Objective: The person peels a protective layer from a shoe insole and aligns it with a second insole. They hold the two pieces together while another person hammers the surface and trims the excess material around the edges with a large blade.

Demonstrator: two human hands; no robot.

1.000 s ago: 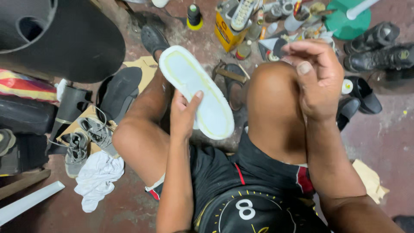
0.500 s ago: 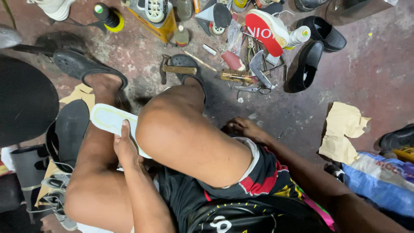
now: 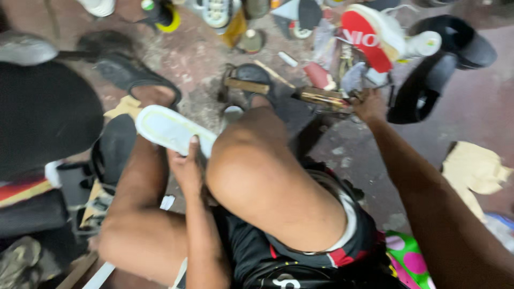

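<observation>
Left of centre, your left hand (image 3: pixel 187 168) grips the white shoe sole (image 3: pixel 174 130) between your knees; your right hand (image 3: pixel 369 104) closes around tools upper right, sole apparently unworked.

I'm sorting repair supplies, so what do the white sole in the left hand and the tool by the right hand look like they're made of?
The white sole, held by the left hand, looks like matte rubber or foam: smooth, with a raised rim. The tool at the right hand looks like worn metal with a brownish sheen, though blur leaves that uncertain.
</observation>
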